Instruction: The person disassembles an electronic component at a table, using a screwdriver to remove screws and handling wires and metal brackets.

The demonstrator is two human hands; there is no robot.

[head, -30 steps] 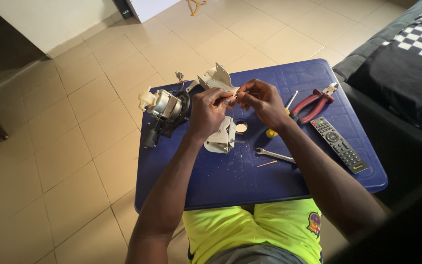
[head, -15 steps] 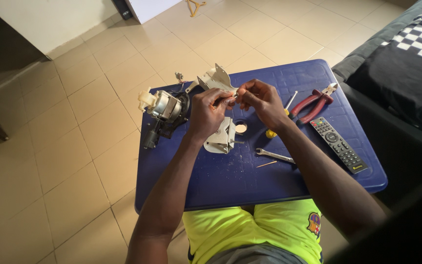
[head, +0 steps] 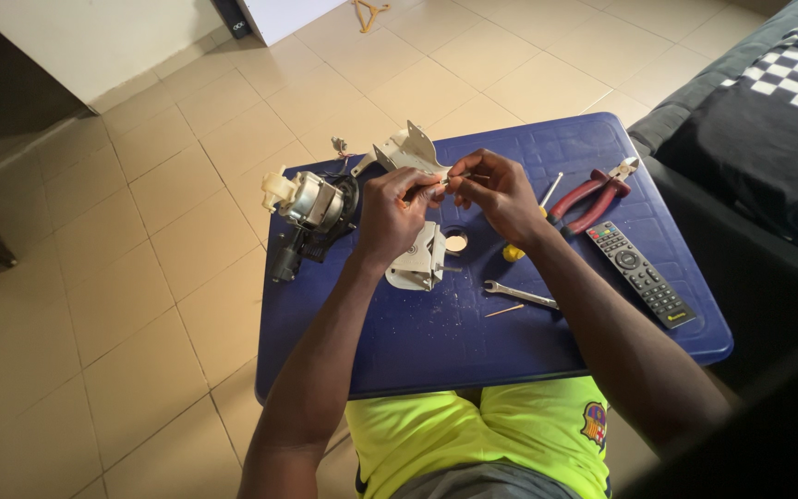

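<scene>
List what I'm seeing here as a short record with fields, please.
Surface: blue plastic table on a tiled floor
Left hand: pinching one end of a thin wire-like piece
Right hand: pinching the other end
Under the hands: white plastic housing
Left side of table: small electric motor
Right side: red pliers, black remote
Near middle: small wrench

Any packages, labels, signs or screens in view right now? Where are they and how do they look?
No packages, signs or screens.
Round badge: printed on the person's neon yellow shorts, below the blue plastic table; dark red and blue.
Small yellow mark: near end of the slim black remote control, table's right side.
</scene>
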